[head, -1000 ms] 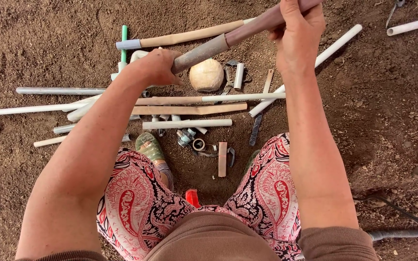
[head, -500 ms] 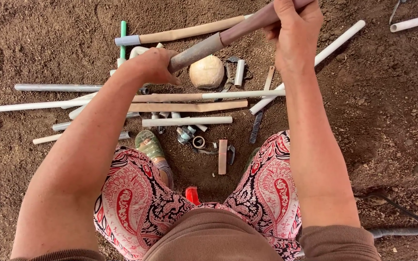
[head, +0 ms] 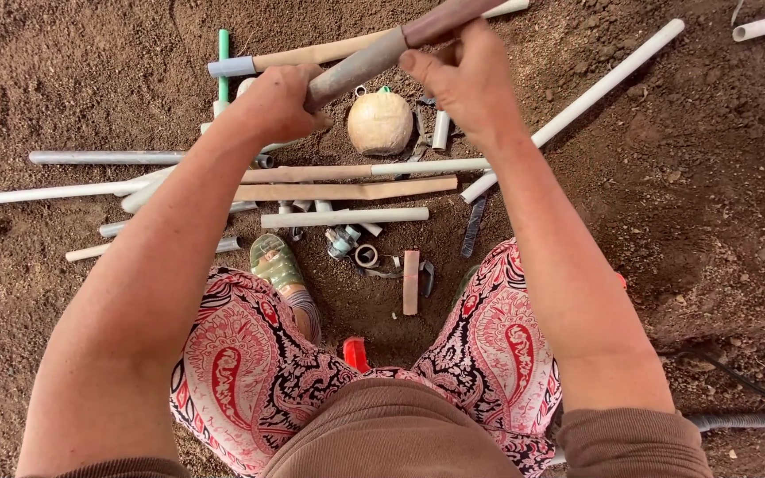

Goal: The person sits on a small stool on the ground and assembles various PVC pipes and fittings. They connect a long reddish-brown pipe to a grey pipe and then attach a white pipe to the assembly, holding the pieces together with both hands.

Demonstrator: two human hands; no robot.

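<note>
Pipe (head: 374, 57) held above the dirt (head: 73, 71), long axis slanting from lower left up to upper right, over the round ball (head: 380, 122) and the scattered pipes (head: 344, 216). Left hand (head: 278, 104) wrapped shut around the lower grey end. Right hand (head: 464, 80) nearer the brownish upper section, fingers (head: 418, 66) curled against it from below, thumb side hidden, so full grip hard to tell. Pipe thus bridging both hands, between the knees' line and the pile

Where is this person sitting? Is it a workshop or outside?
Probably outdoors, at a rough work spot on bare dirt ground. Loose white pipes and small fittings lie scattered in the soil, and both hands hold a grey pipe.
</note>
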